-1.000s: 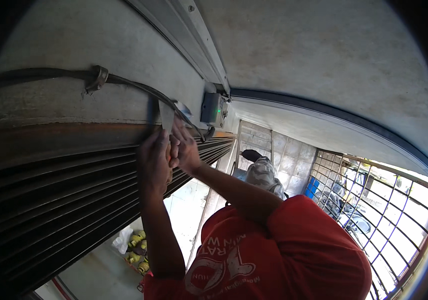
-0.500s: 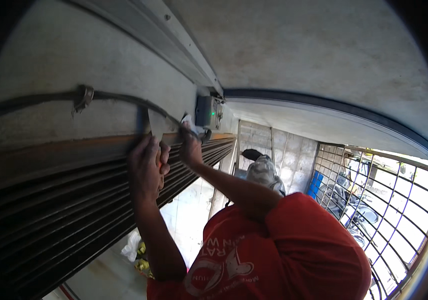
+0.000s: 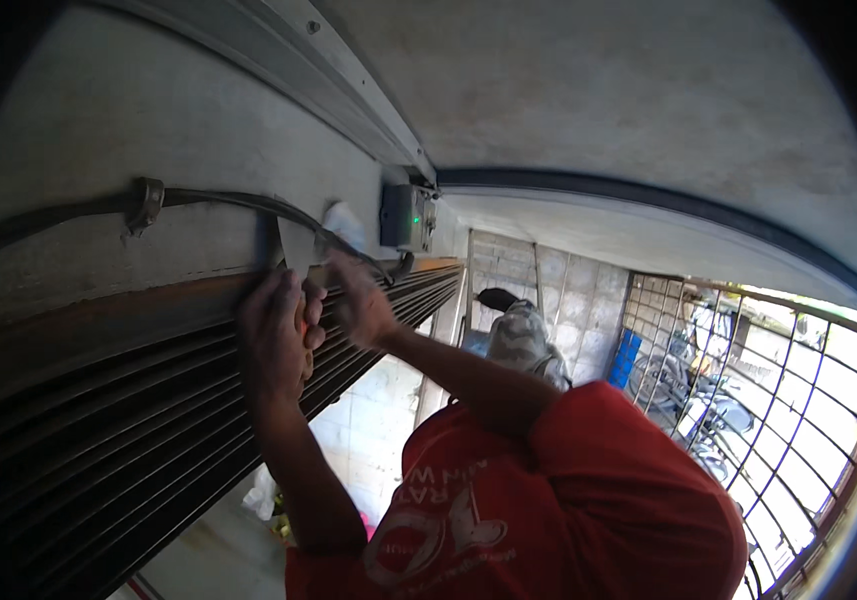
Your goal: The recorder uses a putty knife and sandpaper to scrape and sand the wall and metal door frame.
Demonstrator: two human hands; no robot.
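My left hand [image 3: 273,330] is closed around the orange-and-wood handle of a putty knife [image 3: 294,246]. Its flat metal blade points up against the grey wall, passing beside a dark cable [image 3: 223,198]. Just right of the blade, my right hand [image 3: 360,305] is raised to the cable, smeared by motion. A blurred white sheet [image 3: 344,224], paper or cloth, shows at its fingertips, partly behind the cable. The fingers seem closed on it, though their exact grip is hidden.
A clamp [image 3: 147,205] fixes the cable to the wall. Dark slats [image 3: 138,420] run below a brown ledge. A grey box [image 3: 407,217] with a green light sits beyond my right hand. A metal grille [image 3: 748,400] stands at right, with a motorcycle behind it.
My right hand and the white sheet have shifted left, closer to the blade. My left hand still holds the putty knife; the whole view has shifted slightly.
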